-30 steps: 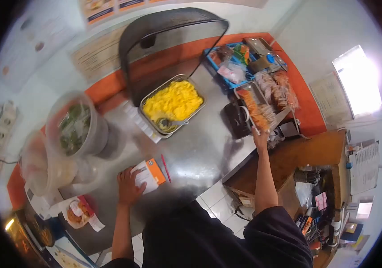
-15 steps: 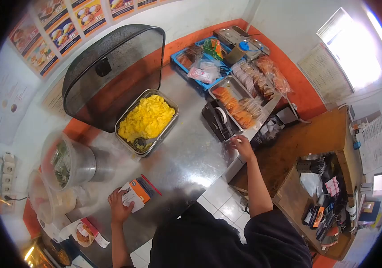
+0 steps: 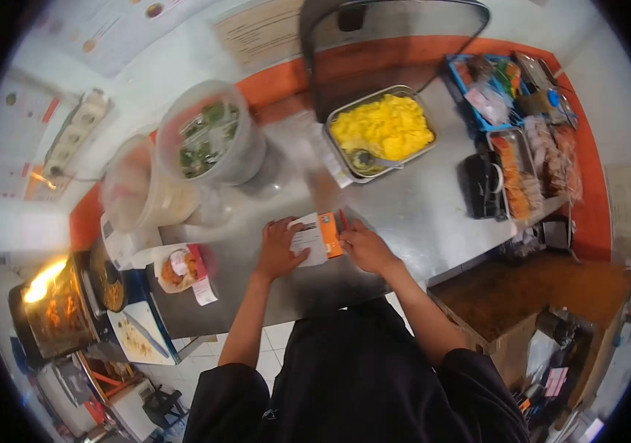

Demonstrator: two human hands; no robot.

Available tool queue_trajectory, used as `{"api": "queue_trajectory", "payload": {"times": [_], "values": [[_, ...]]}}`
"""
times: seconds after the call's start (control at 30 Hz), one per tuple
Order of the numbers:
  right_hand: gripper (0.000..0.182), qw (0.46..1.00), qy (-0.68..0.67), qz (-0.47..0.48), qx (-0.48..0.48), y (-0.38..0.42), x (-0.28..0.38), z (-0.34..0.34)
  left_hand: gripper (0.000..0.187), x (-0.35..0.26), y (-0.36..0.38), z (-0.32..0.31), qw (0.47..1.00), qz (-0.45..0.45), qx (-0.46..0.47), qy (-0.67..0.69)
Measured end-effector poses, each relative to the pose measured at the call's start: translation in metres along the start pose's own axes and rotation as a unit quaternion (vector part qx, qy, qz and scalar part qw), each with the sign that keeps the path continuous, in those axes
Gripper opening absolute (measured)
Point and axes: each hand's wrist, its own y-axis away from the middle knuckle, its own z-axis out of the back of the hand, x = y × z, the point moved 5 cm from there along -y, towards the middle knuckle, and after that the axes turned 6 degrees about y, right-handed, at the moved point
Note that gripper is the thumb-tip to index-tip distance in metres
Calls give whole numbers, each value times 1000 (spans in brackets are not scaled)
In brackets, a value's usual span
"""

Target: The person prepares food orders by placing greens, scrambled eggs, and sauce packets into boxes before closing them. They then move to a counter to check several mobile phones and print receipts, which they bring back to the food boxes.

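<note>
My left hand [image 3: 281, 249] lies with fingers spread on a white printed slip [image 3: 309, 240], pressing it to the steel counter [image 3: 433, 229]. The slip rests over an orange-and-white pad or packet [image 3: 329, 235], whose exact kind I cannot make out. On the pad's right side, my right hand [image 3: 366, 247] has its fingers closed around a slim red pen [image 3: 343, 218], with its upper part showing above the fingers. Left of my left hand sits food in an open paper wrapper [image 3: 183, 267], a printed slip [image 3: 205, 292] hanging beside it.
A steel tray of yellow scrambled egg [image 3: 382, 125] with a spoon stands at the back. Large plastic tubs [image 3: 245, 148] are on the left. To the right are a black printer-like device [image 3: 480, 188], a tray of orange slices [image 3: 511, 166] and a blue basket [image 3: 494, 118]. A knife lies on a cutting board [image 3: 127, 332].
My right hand has come from beside the black device to the red pen and closed on it. My left hand stays on the slip. The view has turned left.
</note>
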Motion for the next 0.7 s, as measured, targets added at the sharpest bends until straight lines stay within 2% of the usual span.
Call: {"api": "queue_trajectory", "payload": {"times": [0.07, 0.1, 0.2, 0.23, 0.33, 0.37, 0.4, 0.43, 0.47, 0.5, 0.6, 0.63, 0.67, 0.7], "values": [[17, 995, 73, -27, 65, -24, 22, -34, 58, 3, 0, -3, 1000, -1, 14, -1], [19, 987, 156, -1, 36, -38, 27, -46, 58, 4, 0, -4, 1000, 0, 10, 5], [31, 949, 248, -132, 143, -61, 20, -49, 56, 8, 6, -5, 1000, -2, -3, 22], [38, 943, 249, -150, 165, -61, 25, -41, 56, 9, 6, -4, 1000, -8, -11, 26], [52, 939, 255, -211, 98, -53, 33, 7, 57, 12, 9, -5, 999, -4, -10, 44], [48, 938, 237, -205, 150, -51, 1, -8, 58, 14, 9, -5, 999, -2, -3, 50], [44, 967, 68, -210, 128, -45, -22, -23, 63, 16, 10, -3, 999, -8, -2, 47], [39, 968, -104, -207, 100, -34, -41, -37, 68, 15, 9, -1, 999, -16, 0, 43], [35, 939, -273, -198, 66, -23, -47, -44, 72, 13, 10, 0, 999, -24, 4, 41], [22, 924, -321, -204, 36, -17, -45, -48, 77, 12, 10, 1, 999, -24, 20, 41], [24, 955, -213, -202, -27, -5, -49, -64, 91, 17, 13, 4, 997, -24, 58, 35], [23, 969, -166, -172, -68, -1, -54, -79, 95, 19, 13, -1, 997, -32, 60, 34], [21, 925, -298, -212, -106, 9, -52, -96, 101, 22, 16, -9, 997, -34, 50, 43], [25, 924, -305, -204, -110, 13, -50, -110, 95, 20, 21, -9, 997, -36, 44, 48]]}}
